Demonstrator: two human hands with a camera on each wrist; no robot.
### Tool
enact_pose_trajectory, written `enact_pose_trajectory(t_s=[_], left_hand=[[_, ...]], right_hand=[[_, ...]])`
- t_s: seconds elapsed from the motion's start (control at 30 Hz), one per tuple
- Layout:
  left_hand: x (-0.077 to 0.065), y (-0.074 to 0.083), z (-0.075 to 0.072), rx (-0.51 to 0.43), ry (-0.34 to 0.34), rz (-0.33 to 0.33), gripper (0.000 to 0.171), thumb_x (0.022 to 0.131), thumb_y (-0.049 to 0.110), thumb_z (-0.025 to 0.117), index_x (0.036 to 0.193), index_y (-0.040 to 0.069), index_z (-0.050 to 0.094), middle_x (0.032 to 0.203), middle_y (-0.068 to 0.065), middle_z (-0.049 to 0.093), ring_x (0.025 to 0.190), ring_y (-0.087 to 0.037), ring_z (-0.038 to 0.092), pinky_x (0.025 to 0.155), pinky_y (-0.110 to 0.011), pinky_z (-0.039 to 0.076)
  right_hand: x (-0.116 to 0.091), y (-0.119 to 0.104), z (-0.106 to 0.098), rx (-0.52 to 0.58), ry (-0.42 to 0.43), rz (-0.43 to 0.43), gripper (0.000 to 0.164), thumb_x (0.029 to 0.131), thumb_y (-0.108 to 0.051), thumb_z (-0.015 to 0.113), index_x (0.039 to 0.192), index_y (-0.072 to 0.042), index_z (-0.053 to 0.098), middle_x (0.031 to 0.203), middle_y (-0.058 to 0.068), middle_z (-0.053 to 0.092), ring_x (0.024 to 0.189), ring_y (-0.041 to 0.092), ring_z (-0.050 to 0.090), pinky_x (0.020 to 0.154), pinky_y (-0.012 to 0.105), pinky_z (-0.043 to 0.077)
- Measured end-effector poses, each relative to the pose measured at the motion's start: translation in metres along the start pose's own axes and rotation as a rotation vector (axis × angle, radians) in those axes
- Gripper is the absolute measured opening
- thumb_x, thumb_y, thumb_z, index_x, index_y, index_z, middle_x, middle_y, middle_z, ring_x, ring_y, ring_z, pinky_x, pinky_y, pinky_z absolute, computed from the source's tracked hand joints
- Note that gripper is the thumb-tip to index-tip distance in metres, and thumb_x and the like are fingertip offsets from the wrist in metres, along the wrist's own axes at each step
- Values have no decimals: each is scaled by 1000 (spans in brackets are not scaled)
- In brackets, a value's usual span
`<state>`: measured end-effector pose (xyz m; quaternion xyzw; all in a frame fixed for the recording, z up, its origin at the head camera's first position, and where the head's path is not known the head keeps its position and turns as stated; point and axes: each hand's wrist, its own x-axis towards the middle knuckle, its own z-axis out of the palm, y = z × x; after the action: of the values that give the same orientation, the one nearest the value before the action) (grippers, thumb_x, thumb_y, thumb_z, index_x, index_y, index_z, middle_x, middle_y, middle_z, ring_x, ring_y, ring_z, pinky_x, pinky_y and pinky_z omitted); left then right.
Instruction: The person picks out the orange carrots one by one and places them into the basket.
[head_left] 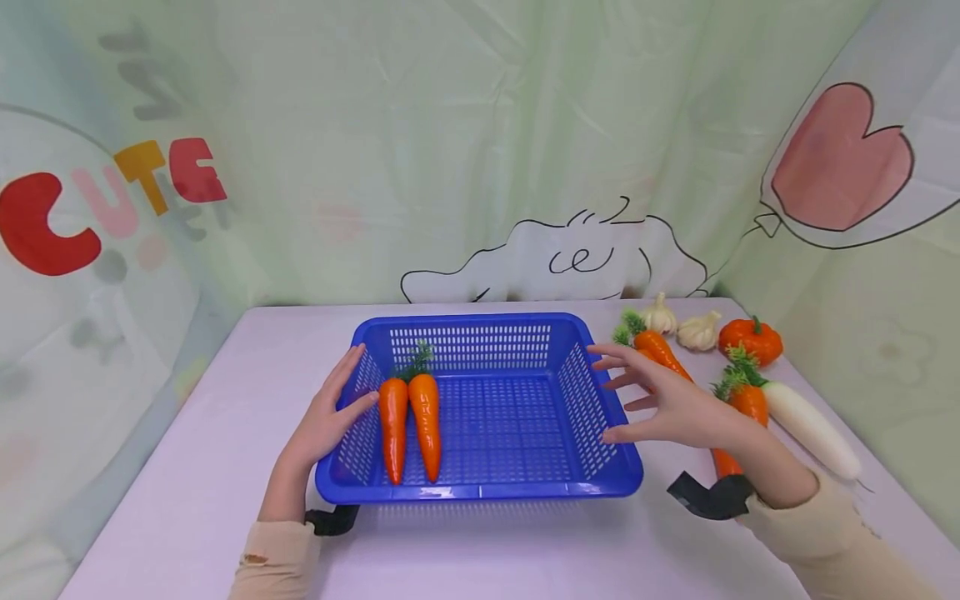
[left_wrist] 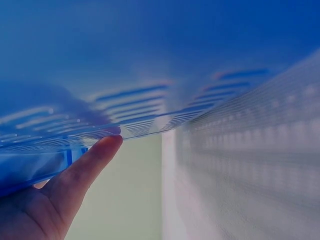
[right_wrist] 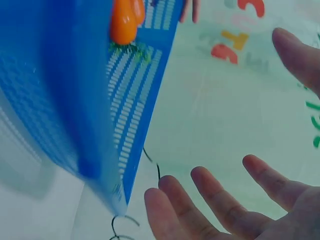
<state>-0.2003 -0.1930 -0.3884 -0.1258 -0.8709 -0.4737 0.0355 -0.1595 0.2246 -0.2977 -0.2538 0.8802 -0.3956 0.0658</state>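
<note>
A blue plastic basket [head_left: 480, 492] with slotted walls stands in front of me. Two orange carrots [head_left: 393, 429] with green tops lie side by side in its left part. My left hand [head_left: 322, 425] is at the basket's left side, thumb over the rim. In the left wrist view, a fingertip [left_wrist: 114, 142] meets the slotted wall [left_wrist: 135, 95], and the other fingers are mostly hidden. Over the right rim, my right hand [head_left: 667, 400] has its fingers spread. The right wrist view shows those fingers [right_wrist: 220, 195] beside the basket [right_wrist: 135, 150] with nothing in them.
Right of the basket lie more carrots [head_left: 662, 350], two garlic bulbs [head_left: 699, 332], a small orange pumpkin [head_left: 750, 340] and a white radish [head_left: 813, 429]. The white table [head_left: 187, 492] meets a printed curtain [head_left: 337, 167] at the back and sides.
</note>
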Motion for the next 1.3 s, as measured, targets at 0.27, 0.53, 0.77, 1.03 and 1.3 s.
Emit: enact_pose_trajectory(t_s=[0.27,0.53,0.77,1.03,1.3], left_hand=[[1,1,1,-7,-3,2,69,90,31,55,147,25,17,153,-7,11,138,-33,10,99,-67,16],[0,2,1,-10,-3,7,69,90,31,55,147,24,18,153,-7,11,138,-33,11,99,-67,16],[0,0,2,-9,-7,2,69,90,31,55,147,27,17,153,-6,11,138,-33,10,99,-66,16],[0,-2,1,-2,-4,-6,68,90,31,54,147,28,17,153,-6,11,138,-33,10,99,-67,15],[-1,-2,0,-2,-4,-6,68,90,32,54,147,27,17,153,-7,11,138,-33,10,99,-67,14]], right_hand=[[-12,17,-2,-32,121,42,85,73,-15,77,141,-8,26,131,22,41,109,39,48,78,45,51],[-27,30,-6,-44,191,83,86,75,-18,76,143,-10,25,132,22,40,113,42,44,79,46,51],[-35,43,-7,-12,251,142,88,77,-16,74,145,-9,19,135,25,34,111,46,43,76,47,52],[-40,55,-15,-26,330,127,83,78,-13,72,144,-13,22,130,25,38,108,48,46,75,54,50],[-45,63,-24,-68,361,146,82,78,-14,72,143,-9,24,129,27,40,106,47,47,73,36,54]])
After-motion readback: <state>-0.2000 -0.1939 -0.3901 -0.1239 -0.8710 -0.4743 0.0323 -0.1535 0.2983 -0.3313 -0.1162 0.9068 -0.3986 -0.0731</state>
